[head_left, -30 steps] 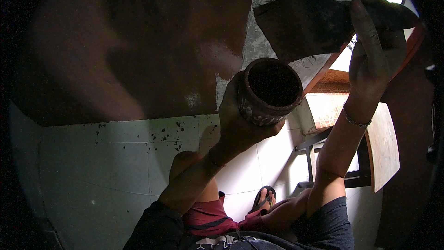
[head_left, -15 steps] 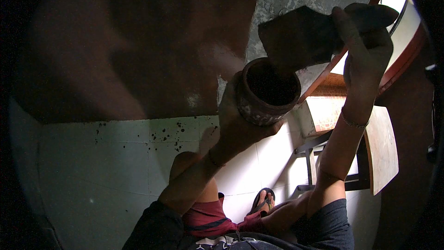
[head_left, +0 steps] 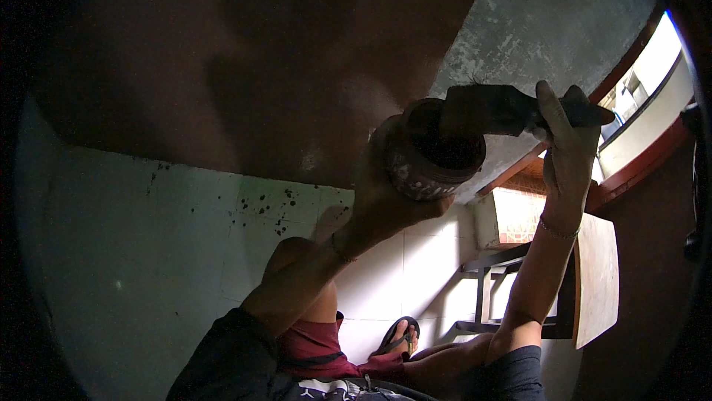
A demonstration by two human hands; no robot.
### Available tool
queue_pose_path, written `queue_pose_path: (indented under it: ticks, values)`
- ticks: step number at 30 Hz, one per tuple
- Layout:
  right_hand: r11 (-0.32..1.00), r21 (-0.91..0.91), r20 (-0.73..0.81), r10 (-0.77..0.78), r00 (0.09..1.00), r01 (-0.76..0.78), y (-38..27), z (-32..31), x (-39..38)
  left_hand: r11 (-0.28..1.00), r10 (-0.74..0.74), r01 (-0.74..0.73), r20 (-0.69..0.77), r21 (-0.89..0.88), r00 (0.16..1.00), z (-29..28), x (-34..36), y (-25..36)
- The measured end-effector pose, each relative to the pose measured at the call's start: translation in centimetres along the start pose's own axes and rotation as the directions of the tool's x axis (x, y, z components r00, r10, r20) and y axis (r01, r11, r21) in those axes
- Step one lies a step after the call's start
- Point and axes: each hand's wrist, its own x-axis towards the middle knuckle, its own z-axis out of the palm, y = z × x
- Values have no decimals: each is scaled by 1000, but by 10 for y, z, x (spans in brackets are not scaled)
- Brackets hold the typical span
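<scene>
My left hand (head_left: 374,195) grips a round brown pot (head_left: 430,167) with a dark inside and whitish smears on its side. My right hand (head_left: 564,134) is closed on the handle of a wide, dark paintbrush (head_left: 486,110). The brush head lies over the upper right part of the pot's mouth; whether it touches the rim or the contents, I cannot tell. Above the pot is a wall, part glossy dark brown (head_left: 311,45), part mottled grey (head_left: 538,15).
A pale tiled floor (head_left: 178,238) has dark spots along the wall's foot. At right stands a chair or stool with a pale wooden board (head_left: 597,275) and dark frame, near an orange-tiled ledge (head_left: 512,215) and a bright opening (head_left: 638,89) with a red-brown border (head_left: 638,171).
My right hand has moved down and slightly left, bringing the brush from above and beside the pot onto its mouth. The view has tilted, showing more grey wall.
</scene>
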Motion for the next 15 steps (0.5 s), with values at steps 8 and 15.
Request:
queue_pose_path:
  ticks: [8, 15]
  values:
    - [990, 70, -10, 125, 992, -124, 18, 6, 3, 989, -5, -7, -74, -151, 997, -5, -5, -11]
    - [819, 424, 99, 382, 919, -387, 43, 8, 2, 996, -90, 90, 42, -4, 995, -15, -6, -10]
